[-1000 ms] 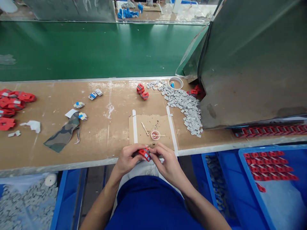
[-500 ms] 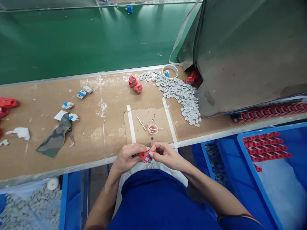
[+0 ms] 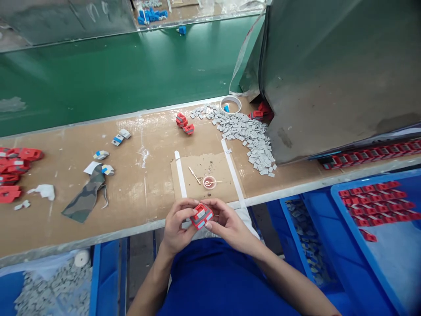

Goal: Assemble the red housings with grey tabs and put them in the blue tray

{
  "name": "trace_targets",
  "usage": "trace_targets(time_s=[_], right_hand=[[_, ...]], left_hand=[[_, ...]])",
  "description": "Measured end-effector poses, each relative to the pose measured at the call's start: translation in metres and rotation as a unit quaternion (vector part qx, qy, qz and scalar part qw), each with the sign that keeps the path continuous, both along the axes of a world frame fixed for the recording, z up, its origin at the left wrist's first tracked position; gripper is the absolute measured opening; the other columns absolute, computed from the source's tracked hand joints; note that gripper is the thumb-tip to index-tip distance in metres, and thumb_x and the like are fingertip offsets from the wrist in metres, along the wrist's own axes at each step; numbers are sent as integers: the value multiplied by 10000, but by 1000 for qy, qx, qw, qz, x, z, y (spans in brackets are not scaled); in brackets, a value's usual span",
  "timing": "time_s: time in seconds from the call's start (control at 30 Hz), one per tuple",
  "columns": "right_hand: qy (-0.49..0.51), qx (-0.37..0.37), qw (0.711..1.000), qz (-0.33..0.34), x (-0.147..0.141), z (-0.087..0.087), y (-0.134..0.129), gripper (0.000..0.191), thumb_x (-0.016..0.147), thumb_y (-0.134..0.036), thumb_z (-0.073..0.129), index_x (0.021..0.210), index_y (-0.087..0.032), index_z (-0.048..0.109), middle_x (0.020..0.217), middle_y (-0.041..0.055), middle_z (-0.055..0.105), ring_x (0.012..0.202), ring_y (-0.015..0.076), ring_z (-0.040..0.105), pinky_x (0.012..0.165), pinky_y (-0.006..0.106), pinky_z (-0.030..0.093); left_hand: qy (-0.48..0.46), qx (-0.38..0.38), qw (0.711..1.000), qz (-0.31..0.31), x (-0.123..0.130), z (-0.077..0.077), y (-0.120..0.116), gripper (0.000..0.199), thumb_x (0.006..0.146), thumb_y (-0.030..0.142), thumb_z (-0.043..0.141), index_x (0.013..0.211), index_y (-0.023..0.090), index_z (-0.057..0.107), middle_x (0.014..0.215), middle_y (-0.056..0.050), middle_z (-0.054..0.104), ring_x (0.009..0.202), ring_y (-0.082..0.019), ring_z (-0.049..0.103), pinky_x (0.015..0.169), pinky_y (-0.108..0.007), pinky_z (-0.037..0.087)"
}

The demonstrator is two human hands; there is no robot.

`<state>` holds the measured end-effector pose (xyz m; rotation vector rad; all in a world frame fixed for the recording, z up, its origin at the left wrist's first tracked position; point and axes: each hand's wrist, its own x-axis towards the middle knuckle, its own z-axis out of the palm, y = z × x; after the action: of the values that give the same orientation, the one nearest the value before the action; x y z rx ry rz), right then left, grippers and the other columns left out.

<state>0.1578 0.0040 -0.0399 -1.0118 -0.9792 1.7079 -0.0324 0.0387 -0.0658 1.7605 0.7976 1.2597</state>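
A small red toy vehicle body (image 3: 201, 216) with grey and pale window-like panels is held in front of my waist, near the bench edge. My left hand (image 3: 179, 224) grips its left side, thumb on top. On its right side my right hand (image 3: 226, 224) closes round it with thumb and fingers. Just beyond my hands, a small round cup (image 3: 209, 182) with a stick across it sits on a taped cardboard sheet (image 3: 192, 164). A thin white pen-like tool (image 3: 194, 174) lies to the left of the cup, with tiny dark bits scattered about.
Grey flat pieces (image 3: 243, 131) are heaped at the right beside a tape roll (image 3: 230, 105). Two red parts (image 3: 184, 123) stand at the back. Camouflage cloth (image 3: 85, 195) and more red parts (image 3: 19, 162) lie left. A blue bin (image 3: 348, 219) with rows of red parts stands right; a metal housing (image 3: 335, 79) rises above.
The red toy body has turned so more of its top and panels show. My right hand's pinch has shifted to a hold along its right side. The camera view has shifted slightly.
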Motion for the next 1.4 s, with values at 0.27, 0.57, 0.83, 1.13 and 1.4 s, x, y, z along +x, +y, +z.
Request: trace_targets(time_s=[0.27, 0.57, 0.83, 1.13, 1.4], right_hand=[[-105, 93, 988, -64, 4, 1, -2, 355, 975, -312, 697, 1315, -245, 622, 1272, 103, 621, 1101, 201, 681, 975, 350, 586], [-255, 253, 931, -70, 10, 11, 4, 386, 984, -141, 622, 1352, -252, 587, 1231, 103, 616, 1105, 210, 667, 929, 340, 610], [-300, 324, 894, -71, 9, 9, 3, 373, 995, -127, 589, 1350, -229, 541, 1225, 129, 642, 1119, 230, 670, 951, 362, 603], [19, 55, 995, -81, -3, -4, 1, 320, 973, -386, 707, 1210, -242, 550, 1122, 71, 719, 1026, 192, 735, 961, 354, 598], [-271, 283, 917, -70, 39, 15, 3, 305, 1001, -235, 661, 1298, -231, 593, 1231, 114, 675, 1152, 218, 670, 975, 357, 577]], left_hand=[[29, -142, 988, -58, 1, 17, -2, 216, 954, 250, 719, 1164, 213, 683, 1314, -149, 690, 1281, -262, 655, 1068, -373, 542], [-5, -179, 984, -2, 13, 33, 4, 63, 917, 171, 739, 962, 206, 767, 1130, -105, 774, 1088, -215, 739, 956, -311, 589], [-8, -151, 988, 11, 12, 29, -1, 133, 893, 122, 749, 963, 230, 782, 1085, -70, 776, 1093, -202, 752, 986, -306, 596], [89, -90, 992, 0, 10, 25, -2, 439, 944, 201, 717, 1367, 262, 614, 1279, -107, 730, 1179, -219, 714, 1011, -331, 591], [212, 99, 969, -76, 16, 45, 16, 461, 972, 159, 652, 1419, 251, 587, 1268, -120, 750, 1167, -234, 737, 983, -347, 624]])
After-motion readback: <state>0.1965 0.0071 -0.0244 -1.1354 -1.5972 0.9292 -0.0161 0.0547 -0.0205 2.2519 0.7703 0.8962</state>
